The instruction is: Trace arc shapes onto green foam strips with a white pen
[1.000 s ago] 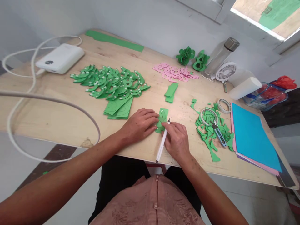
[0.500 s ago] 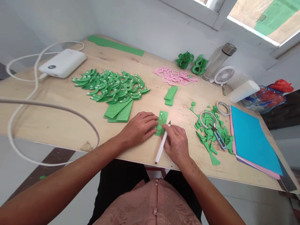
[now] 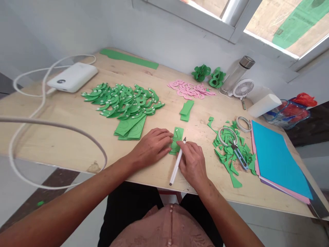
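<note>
The site is an indoor paper-craft work area, domestic or commercial not determinable, identified by green cut-outs (image 3: 123, 99) beyond the left hand (image 3: 154, 146), paper offcuts (image 3: 227, 151) and stacked coloured sheets (image 3: 280, 156) right of the right hand (image 3: 192, 161), and a wooden table (image 3: 205, 137) beneath both, set against a wall (image 3: 159, 41).

The card (image 3: 179, 133) is green, the pen (image 3: 176, 168) white, the top sheet (image 3: 280, 157) blue
</note>
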`<control>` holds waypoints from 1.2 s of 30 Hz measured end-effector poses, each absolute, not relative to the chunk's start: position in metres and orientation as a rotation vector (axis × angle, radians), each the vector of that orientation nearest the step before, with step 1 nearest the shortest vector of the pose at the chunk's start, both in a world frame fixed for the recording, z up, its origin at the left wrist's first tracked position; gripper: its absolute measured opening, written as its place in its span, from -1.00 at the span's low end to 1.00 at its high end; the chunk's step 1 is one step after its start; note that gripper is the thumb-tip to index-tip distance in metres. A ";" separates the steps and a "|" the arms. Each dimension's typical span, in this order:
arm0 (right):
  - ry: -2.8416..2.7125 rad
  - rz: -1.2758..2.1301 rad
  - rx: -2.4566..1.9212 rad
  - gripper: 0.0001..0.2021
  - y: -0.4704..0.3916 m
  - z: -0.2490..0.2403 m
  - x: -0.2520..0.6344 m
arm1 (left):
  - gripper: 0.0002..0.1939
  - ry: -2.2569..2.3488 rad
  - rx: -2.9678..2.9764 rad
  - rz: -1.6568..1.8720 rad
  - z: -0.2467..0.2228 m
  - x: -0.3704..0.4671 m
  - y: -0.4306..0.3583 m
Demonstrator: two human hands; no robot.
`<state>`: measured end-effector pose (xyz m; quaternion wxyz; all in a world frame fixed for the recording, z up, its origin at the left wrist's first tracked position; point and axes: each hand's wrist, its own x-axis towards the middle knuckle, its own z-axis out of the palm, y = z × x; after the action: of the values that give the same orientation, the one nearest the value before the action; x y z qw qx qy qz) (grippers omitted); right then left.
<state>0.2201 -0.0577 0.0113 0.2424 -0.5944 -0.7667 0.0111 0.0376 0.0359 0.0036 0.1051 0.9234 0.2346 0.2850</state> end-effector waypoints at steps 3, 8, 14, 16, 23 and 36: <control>-2.101 0.033 -1.622 -0.63 -0.057 0.011 0.220 | -0.87 0.687 2.718 0.852 0.002 0.038 0.037; -2.116 0.024 -1.625 -0.63 -0.057 0.012 0.219 | -0.89 0.685 2.709 0.866 0.000 0.038 0.038; -2.120 0.024 -1.619 -0.60 -0.057 0.013 0.218 | -0.88 0.686 2.707 0.863 0.000 0.038 0.038; -2.123 0.027 -1.624 -0.56 -0.056 0.013 0.218 | -0.87 0.693 2.705 0.854 0.000 0.038 0.038; -2.105 0.062 -1.633 -0.51 -0.055 0.014 0.219 | -0.89 0.695 2.701 0.862 -0.001 0.038 0.038; -2.100 0.103 -1.630 -0.60 -0.055 0.015 0.218 | -0.89 0.683 2.702 0.868 0.000 0.038 0.038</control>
<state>0.2182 -0.0551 0.0146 0.2385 -0.5951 -0.7666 0.0377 0.0376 0.0383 -0.0001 0.1109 0.9200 0.2324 0.2956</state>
